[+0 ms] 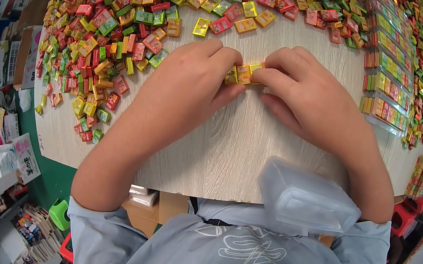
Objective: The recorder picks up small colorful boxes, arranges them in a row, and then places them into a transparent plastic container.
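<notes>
My left hand (191, 68) and my right hand (308, 95) face each other over the middle of the wood-grain table (219, 150). Between them lies a short row of small wrapped candies (243, 74), yellow and orange, set side by side. The fingers of my left hand close on the row's left end, and those of my right hand pinch its right end. My fingers partly cover both ends, so the row's full length is hidden. Just beyond lie a loose yellow candy (201, 27) and an orange one (245, 25).
A large heap of red, green, yellow and orange candies (125, 13) spreads over the far and left table. Filled clear trays (389, 74) line up at the right. Nested clear plastic boxes (316, 201) sit by my right forearm at the near edge. A green stool (60, 214) stands below left.
</notes>
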`<action>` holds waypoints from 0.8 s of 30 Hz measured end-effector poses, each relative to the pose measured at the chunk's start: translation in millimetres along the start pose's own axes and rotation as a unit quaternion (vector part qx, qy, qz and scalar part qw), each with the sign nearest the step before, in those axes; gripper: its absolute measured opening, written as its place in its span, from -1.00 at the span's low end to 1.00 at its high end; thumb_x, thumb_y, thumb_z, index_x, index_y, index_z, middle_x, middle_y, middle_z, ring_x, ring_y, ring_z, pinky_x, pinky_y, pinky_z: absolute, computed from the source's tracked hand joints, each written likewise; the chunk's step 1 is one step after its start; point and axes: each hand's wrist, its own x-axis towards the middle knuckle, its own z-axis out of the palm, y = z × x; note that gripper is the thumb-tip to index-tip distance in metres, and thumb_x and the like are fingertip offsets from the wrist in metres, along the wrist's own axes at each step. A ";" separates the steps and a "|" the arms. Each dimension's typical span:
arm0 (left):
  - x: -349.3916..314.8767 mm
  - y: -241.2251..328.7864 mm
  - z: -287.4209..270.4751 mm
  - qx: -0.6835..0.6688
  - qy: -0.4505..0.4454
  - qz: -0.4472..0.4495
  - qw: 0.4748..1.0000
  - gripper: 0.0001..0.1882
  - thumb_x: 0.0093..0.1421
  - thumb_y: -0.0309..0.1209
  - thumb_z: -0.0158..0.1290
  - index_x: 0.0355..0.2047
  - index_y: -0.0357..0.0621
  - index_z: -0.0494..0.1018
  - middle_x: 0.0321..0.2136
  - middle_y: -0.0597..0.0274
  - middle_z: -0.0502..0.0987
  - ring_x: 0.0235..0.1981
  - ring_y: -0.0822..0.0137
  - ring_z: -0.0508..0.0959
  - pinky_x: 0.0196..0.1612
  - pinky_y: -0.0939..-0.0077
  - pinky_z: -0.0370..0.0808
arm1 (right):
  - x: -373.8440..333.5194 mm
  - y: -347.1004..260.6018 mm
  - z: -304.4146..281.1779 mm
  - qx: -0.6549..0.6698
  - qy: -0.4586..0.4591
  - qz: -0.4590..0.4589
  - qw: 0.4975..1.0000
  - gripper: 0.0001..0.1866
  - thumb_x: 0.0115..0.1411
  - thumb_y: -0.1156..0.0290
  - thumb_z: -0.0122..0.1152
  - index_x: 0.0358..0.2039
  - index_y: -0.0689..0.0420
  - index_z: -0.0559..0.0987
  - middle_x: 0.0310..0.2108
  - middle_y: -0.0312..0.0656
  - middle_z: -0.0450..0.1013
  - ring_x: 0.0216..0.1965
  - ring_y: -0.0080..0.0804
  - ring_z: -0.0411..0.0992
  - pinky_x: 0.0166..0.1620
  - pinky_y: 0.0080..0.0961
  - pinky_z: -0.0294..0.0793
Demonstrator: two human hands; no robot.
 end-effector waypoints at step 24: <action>1.3 -22.0 -11.5 0.017 -0.002 0.015 1.000 -0.71 0.25 -0.33 0.29 -0.07 -0.13 0.55 -0.44 0.16 0.53 -0.45 0.18 0.58 -0.29 0.25 0.53 | 88.8 10.7 -19.8 -0.203 -0.041 0.011 0.978 -0.57 0.20 0.45 0.25 0.11 0.15 0.67 0.03 0.00 0.53 0.05 -0.12 0.49 0.13 -0.21 0.44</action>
